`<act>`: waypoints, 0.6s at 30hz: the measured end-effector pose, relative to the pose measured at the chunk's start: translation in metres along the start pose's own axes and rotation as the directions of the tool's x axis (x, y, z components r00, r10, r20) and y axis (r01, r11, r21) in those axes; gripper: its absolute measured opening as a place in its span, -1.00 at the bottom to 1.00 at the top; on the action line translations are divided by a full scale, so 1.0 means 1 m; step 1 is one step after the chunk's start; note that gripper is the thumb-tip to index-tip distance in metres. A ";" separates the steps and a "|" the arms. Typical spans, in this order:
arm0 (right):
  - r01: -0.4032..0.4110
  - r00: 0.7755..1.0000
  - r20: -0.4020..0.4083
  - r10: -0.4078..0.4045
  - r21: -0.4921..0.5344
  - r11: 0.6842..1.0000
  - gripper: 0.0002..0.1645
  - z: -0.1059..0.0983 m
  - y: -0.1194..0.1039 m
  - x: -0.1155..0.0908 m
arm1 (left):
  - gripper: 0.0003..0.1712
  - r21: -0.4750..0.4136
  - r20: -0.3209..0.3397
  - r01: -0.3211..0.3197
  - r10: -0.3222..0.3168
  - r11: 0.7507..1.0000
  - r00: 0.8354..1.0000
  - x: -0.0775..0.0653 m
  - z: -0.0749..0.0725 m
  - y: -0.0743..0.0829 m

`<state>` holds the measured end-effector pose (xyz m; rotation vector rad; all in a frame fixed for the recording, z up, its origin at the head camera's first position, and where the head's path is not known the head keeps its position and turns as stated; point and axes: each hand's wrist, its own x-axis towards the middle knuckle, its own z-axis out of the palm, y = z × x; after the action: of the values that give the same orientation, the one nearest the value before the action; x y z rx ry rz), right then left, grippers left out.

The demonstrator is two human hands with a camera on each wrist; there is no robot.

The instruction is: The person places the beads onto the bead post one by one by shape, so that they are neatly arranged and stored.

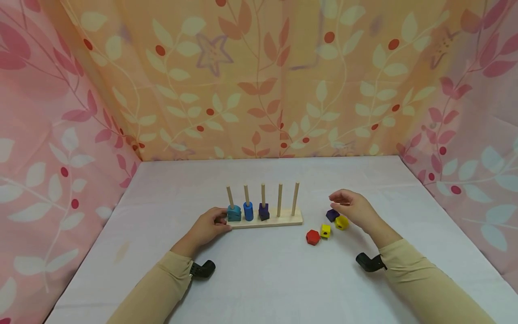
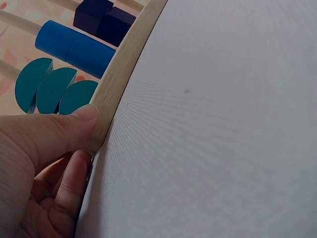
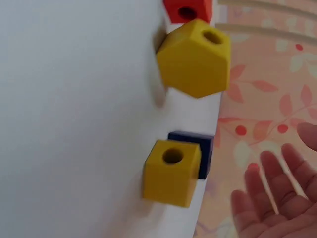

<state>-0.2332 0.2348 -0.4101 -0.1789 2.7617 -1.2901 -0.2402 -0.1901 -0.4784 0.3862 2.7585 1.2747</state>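
My left hand [image 1: 208, 227] grips the left end of a wooden peg board [image 1: 283, 219]. In the left wrist view its thumb [image 2: 85, 112] presses the board's edge. Teal half-round blocks [image 1: 234, 213], blue cylinders [image 1: 248, 211] and dark purple blocks [image 1: 264, 212] sit on three of its upright pegs. Over the loose blocks to the board's right hovers my right hand [image 1: 356, 209], its fingers apart and holding nothing. Nearest to it are a dark purple block [image 1: 332, 215] and a yellow faceted block [image 1: 341, 222]. A yellow cube [image 1: 325, 231] and a red faceted block [image 1: 313, 237] lie nearer the board.
A white cloth [image 1: 267, 279] covers the table. Floral curtains [image 1: 259, 81] enclose its back and both sides. The two rightmost pegs [image 1: 296, 199] of the board are bare. Black wrist cameras [image 1: 203, 270] are worn at both sleeves.
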 end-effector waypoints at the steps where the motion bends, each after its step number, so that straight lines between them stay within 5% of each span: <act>1: -0.016 1.000 0.006 0.017 -0.025 1.000 -0.61 -0.001 0.003 0.001 | -0.45 0.001 -0.001 0.000 0.000 1.000 1.000 0.000 0.000 0.000; 8: -0.096 0.986 0.117 0.118 -0.178 0.979 -0.37 0.003 0.016 0.007 | -0.45 0.006 0.001 -0.009 0.009 1.000 1.000 0.000 0.001 -0.002; 18: -0.103 0.982 0.134 0.137 -0.233 0.967 -0.42 0.010 0.019 0.007 | -0.46 -0.003 0.001 -0.021 0.021 1.000 1.000 0.001 0.001 -0.005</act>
<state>-0.2406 0.2384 -0.4312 -0.1150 2.7363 -0.8948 -0.2424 -0.1925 -0.4829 0.4170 2.7587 1.2829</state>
